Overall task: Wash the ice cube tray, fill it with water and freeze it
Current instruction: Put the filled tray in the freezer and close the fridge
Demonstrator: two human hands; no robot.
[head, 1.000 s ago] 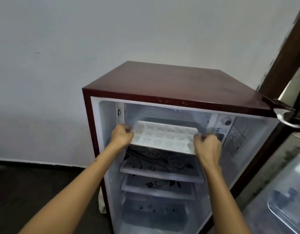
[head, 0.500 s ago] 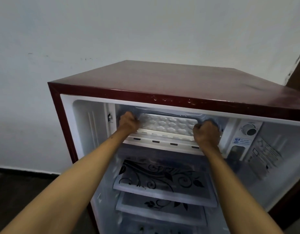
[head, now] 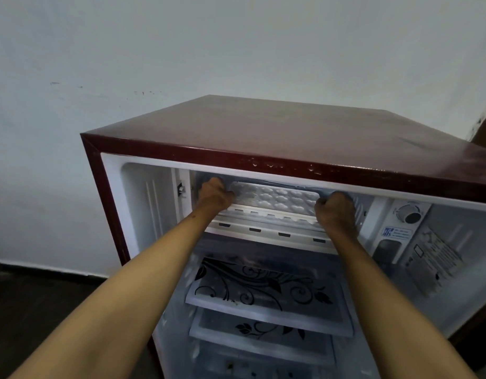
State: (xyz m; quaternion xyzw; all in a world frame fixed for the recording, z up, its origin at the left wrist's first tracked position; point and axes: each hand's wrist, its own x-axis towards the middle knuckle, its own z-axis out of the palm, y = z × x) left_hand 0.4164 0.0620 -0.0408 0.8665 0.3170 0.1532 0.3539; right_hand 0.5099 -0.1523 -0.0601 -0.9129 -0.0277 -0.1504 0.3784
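- Gripping the white ice cube tray (head: 274,198) at both short ends, we hold it inside the freezer compartment (head: 266,181) at the top of the open fridge, roughly level, its moulded cells facing us.
- Our left hand (head: 215,195) is curled round the tray's end at nine o'clock, knuckles towards us; the fingertips are hidden behind the hand.
- Our right hand (head: 335,212) is curled round the end at three o'clock in the same fashion, fist-like, with the fingers out of sight.
- Whether the tray holds water we cannot tell; the cells look pale and glossy but nothing more is clear.
- Just below the tray, at six o'clock, runs the freezer's white front ledge (head: 266,232) with a row of dark slots.
- At three o'clock of the right hand sits a round thermostat dial (head: 411,216) on the inner wall, with a small blue label (head: 396,232) under it and a larger printed sticker (head: 433,258) further out.
- Lower down, at six o'clock, two glass shelves (head: 263,291) carry a black floral scroll pattern, one above the other.
- Around all this stands the maroon fridge cabinet (head: 304,135), its flat top glossy and scuffed along the front edge.
- Behind it, at twelve o'clock, rises a pale wall (head: 181,50); a dark floor (head: 39,296) lies at eight o'clock.
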